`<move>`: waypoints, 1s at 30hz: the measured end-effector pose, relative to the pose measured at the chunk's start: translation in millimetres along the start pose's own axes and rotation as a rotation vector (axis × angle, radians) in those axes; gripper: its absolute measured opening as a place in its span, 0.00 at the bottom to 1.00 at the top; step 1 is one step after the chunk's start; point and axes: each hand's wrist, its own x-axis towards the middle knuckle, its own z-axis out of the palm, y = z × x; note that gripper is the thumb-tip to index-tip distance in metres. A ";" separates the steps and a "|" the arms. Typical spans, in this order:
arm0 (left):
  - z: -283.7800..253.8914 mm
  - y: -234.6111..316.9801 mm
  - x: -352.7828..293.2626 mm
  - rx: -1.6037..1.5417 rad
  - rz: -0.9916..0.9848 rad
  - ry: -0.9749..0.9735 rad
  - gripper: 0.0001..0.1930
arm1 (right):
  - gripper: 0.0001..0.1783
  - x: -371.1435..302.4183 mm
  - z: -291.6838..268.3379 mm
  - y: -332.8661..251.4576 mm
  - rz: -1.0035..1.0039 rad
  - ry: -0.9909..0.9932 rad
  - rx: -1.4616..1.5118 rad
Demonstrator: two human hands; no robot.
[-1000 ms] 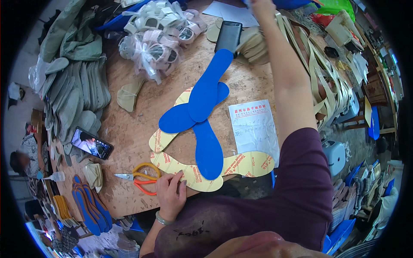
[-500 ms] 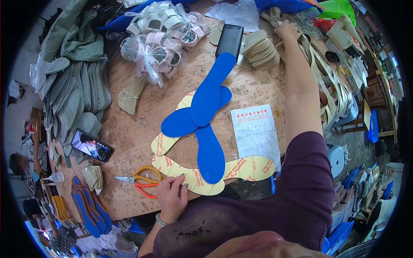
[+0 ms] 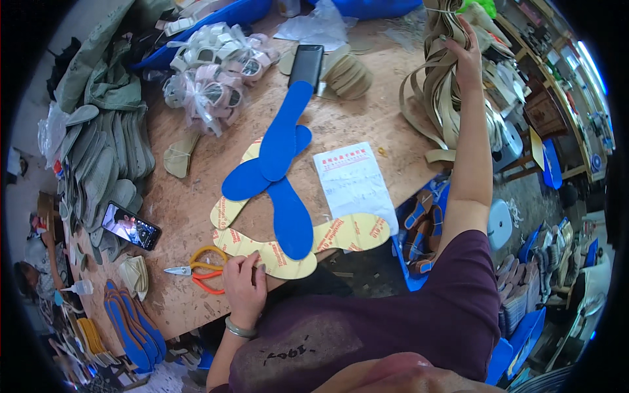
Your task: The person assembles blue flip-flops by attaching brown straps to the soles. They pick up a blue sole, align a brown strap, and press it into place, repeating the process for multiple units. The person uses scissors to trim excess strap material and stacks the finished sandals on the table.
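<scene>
High at the right, my right hand (image 3: 466, 56) is closed around a bundle of long beige straps (image 3: 442, 72), whose loose ends hang down to the table edge. My left hand (image 3: 245, 288) lies with its fingers stretched out on the near edge of a cream-backed insole sheet (image 3: 229, 242), holding nothing. Right beside it are scissors (image 3: 204, 270) with orange and yellow handles, blades pointing left. Blue insoles (image 3: 288, 134) overlap across the cream pieces in the middle of the table.
A paper sheet (image 3: 357, 180) lies right of the insoles, a black phone (image 3: 306, 64) beyond them. Bagged white straps (image 3: 213, 82) sit at the back. Grey insoles (image 3: 98, 157) and a lit phone (image 3: 131, 226) are at left. A blue crate (image 3: 414, 278) stands below the table's right edge.
My right hand has lifted the strap bundle off the table's back right and swung it up. My left hand stays on the insole sheet. The view has shifted to the right.
</scene>
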 end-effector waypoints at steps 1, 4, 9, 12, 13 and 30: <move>-0.1 -0.5 -1.5 0.013 0.004 0.009 0.15 | 0.32 -9.0 -2.1 -18.0 -0.003 -0.010 0.144; 3.7 -1.4 -4.4 -0.078 0.061 0.093 0.13 | 0.29 -33.8 -23.3 -61.4 -0.009 0.029 0.527; -4.9 15.0 -7.7 -0.207 0.292 0.255 0.14 | 0.28 -72.3 -56.2 -70.9 0.094 0.095 0.740; -13.9 59.2 12.3 -0.380 0.423 0.215 0.15 | 0.32 -108.3 -46.4 -91.3 0.036 0.217 0.689; -15.3 74.3 20.6 -0.458 0.462 0.194 0.15 | 0.32 -123.3 -42.8 -99.5 0.057 0.203 0.700; 20.1 131.2 62.4 -1.194 0.329 -0.206 0.19 | 0.38 -289.7 73.9 -183.4 -0.189 -0.378 0.226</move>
